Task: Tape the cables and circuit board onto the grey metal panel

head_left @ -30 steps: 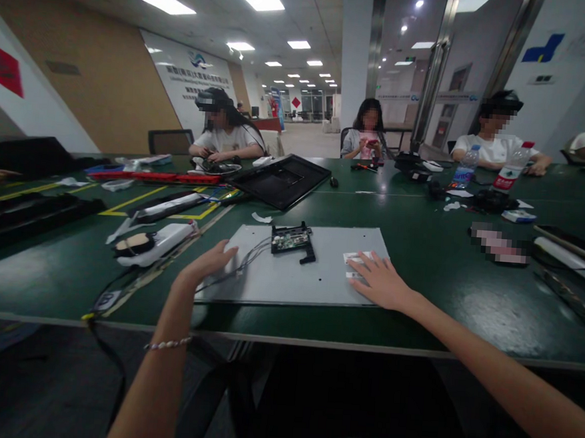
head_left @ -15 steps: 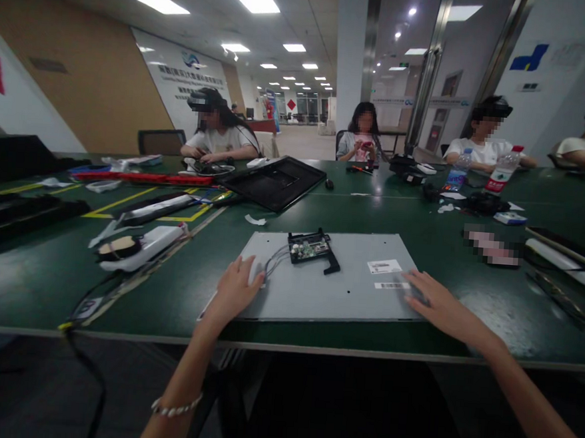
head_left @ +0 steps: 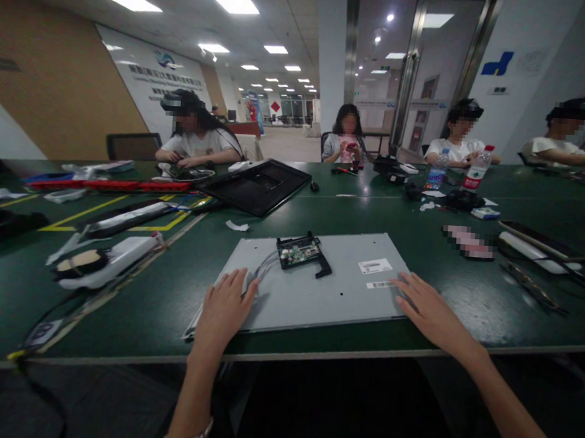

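Note:
Before me on the green table lies a grey display panel (head_left: 297, 299), its back facing up. A small circuit board (head_left: 300, 251) in a black bracket (head_left: 325, 268) sits on its upper middle, with thin grey cables (head_left: 268, 264) running from it to the left. My left hand (head_left: 226, 308) rests over the panel's left end, palm down, fingers extended. At the right end, my right hand (head_left: 424, 308) has its fingers spread over the edge, near two white labels (head_left: 375, 266). Neither hand grips anything that I can see.
A black monitor casing (head_left: 259, 187) lies beyond the panel. White and black parts (head_left: 106, 259) are on the left, with red strips (head_left: 124, 186) behind. Two bottles (head_left: 478, 168), a pink blurred item (head_left: 468, 242) and glasses (head_left: 533, 287) are on the right. Several people sit across the table.
The camera view has turned slightly right, so the scene appears shifted left. Both hands stay at the ends of the panel; my left hand appears a little lower over its left end.

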`<state>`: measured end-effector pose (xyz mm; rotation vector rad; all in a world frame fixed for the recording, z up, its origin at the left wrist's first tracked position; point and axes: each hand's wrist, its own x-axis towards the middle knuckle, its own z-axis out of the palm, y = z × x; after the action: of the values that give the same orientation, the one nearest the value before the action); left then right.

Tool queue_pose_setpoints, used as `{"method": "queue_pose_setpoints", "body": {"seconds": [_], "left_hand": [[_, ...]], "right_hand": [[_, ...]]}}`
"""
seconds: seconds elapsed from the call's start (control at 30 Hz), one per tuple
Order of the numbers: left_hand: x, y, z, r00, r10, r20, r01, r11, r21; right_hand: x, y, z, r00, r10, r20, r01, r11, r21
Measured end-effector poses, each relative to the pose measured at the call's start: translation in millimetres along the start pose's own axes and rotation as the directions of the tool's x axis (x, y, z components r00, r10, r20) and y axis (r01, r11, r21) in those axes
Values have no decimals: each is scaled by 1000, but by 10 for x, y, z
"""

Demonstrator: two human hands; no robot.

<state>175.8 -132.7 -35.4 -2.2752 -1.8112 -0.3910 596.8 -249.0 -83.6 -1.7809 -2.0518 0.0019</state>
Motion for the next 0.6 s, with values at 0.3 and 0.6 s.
{"method": "queue_pose_setpoints", "body": {"seconds": [0.3, 0.6], "left_hand": [[-42, 46, -79, 998, 3, 68, 3, 997, -76], [-17, -12, -25, 993, 43, 110, -33, 995, -90]], "right_hand": [[-7, -23, -6, 1000, 3, 4, -3, 999, -32], [-12, -13, -3, 1000, 7, 13, -6, 999, -33]]}}
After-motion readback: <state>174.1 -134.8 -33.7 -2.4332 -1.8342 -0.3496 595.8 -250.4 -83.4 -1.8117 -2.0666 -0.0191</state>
